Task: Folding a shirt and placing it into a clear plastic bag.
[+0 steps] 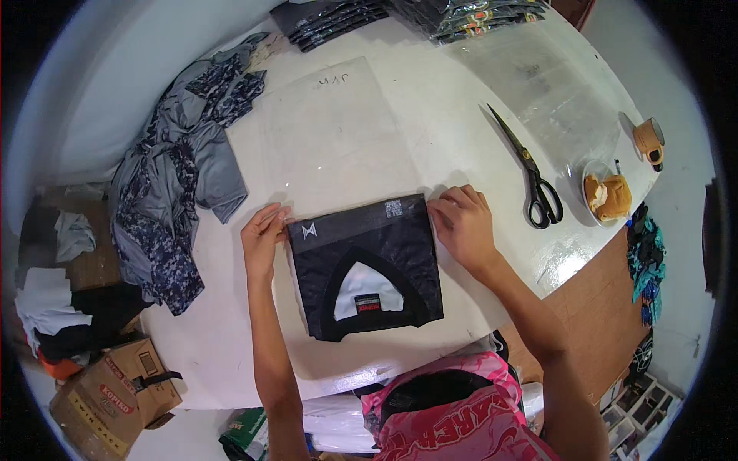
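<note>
A person stands at a white table (430,115), seen from above. A folded black shirt (367,269) lies flat near the table's near edge, collar toward the person, its far end at the mouth of a clear bag (330,131) that stretches away across the table.

The left hand (263,238) rests at the shirt's far left corner, fingers close together and pinching the bag's edge there. The right hand (463,227) sits at the far right corner, fingers curled and pressed down on the shirt's edge; whether it also grips the plastic is hard to tell. Both forearms come in from the near side, angled slightly outward, wrists low to the table.

To do this well, both corners should likely move evenly, keeping the fold square so the shirt does not bunch at the bag's mouth.

To the right lie black scissors (532,178), a bread roll (609,196) on a small dish, and a mug (649,142). A heap of grey patterned clothes (177,169) lies on the left. Packed shirts (407,15) are stacked at the far edge.
</note>
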Demonstrator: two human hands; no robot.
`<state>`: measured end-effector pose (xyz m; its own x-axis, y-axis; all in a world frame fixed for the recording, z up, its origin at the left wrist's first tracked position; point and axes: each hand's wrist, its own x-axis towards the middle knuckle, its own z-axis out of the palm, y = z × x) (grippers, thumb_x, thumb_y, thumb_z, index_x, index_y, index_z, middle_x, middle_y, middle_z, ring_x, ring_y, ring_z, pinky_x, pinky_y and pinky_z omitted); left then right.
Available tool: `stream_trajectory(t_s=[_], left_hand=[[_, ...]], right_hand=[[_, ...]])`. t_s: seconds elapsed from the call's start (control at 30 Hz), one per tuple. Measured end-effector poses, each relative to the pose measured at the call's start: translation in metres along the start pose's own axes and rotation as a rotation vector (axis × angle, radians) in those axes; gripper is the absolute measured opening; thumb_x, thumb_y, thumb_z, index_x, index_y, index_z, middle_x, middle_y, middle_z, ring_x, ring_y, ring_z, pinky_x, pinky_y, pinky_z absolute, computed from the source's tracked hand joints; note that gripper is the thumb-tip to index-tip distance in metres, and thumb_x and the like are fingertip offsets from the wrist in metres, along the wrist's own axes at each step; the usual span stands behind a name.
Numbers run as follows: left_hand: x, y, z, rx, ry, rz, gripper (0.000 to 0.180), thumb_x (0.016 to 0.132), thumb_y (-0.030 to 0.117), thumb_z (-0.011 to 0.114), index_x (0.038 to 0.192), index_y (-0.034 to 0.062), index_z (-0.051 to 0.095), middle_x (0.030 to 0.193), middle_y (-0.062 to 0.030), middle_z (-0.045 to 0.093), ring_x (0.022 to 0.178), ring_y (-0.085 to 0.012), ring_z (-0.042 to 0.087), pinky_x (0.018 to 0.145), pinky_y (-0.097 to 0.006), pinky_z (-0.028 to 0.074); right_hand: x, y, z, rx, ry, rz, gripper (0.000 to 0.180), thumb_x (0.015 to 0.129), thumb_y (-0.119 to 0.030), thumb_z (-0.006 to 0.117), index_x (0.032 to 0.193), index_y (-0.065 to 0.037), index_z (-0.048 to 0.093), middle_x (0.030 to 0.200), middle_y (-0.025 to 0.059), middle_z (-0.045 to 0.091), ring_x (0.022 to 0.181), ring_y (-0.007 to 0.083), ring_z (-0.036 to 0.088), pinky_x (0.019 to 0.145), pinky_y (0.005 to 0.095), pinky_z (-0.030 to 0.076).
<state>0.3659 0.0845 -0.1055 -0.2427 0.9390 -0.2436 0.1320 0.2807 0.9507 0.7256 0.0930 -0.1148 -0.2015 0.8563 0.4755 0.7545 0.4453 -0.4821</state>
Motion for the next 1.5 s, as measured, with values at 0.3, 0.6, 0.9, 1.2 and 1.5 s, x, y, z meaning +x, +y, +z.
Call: stream_trajectory(t_s=[0.3,0.6,0.9,1.2,1.5], left_hand=[[0.009,-0.007,-0.002,0.077,0.049,0.02,0.03,0.093,0.017,0.068,0.119,0.0022,0.065,0.103,-0.0073,0.072,0.086,-0.0109,0.064,0.069,-0.023,0.048],[-0.014,0.002,0.009,0.222,0.036,0.187,0.037,0.094,0.017,0.066,0.127,0.0027,0.061,0.128,-0.0142,0.063,0.11,-0.0237,0.063,0.085,-0.033,0.051],[-0.043,-0.02,0.021,0.968,-0.109,0.578,0.049,0.101,0.032,0.048,0.146,0.0122,0.046,0.158,-0.0121,0.03,0.147,-0.0324,0.024,0.119,-0.048,0.015],[-0.052,-0.027,0.029,0.939,-0.014,0.57,0.068,0.094,0.044,0.059,0.147,0.0066,0.042,0.158,-0.0135,0.03,0.147,-0.0307,0.025,0.119,-0.049,0.014],[-0.073,-0.039,0.034,0.893,0.075,0.483,0.057,0.1,0.039,0.048,0.147,0.0066,0.042,0.156,-0.014,0.034,0.147,-0.0313,0.026,0.119,-0.051,0.013]], right_hand=[[-0.016,-0.009,-0.012,0.034,-0.145,0.069,0.01,0.074,-0.008,0.069,0.084,-0.008,0.072,0.083,0.006,0.063,0.081,0.0255,0.06,0.074,0.0391,0.046],[-0.019,-0.012,-0.014,-0.02,-0.154,0.069,0.01,0.076,-0.007,0.069,0.085,-0.007,0.074,0.08,0.0082,0.065,0.078,0.0273,0.062,0.071,0.039,0.048],[-0.038,-0.022,-0.018,0.052,-0.159,0.086,0.01,0.076,-0.007,0.068,0.084,-0.006,0.075,0.08,0.0099,0.066,0.08,0.0286,0.064,0.074,0.0403,0.051],[-0.046,-0.019,-0.019,-0.011,-0.12,0.063,0.011,0.075,-0.008,0.068,0.084,-0.007,0.074,0.082,0.0086,0.066,0.08,0.0281,0.064,0.073,0.0404,0.052],[-0.06,-0.022,-0.025,0.002,-0.132,0.02,0.013,0.075,-0.009,0.067,0.086,-0.008,0.073,0.082,0.0094,0.065,0.079,0.0293,0.064,0.072,0.0409,0.051]])
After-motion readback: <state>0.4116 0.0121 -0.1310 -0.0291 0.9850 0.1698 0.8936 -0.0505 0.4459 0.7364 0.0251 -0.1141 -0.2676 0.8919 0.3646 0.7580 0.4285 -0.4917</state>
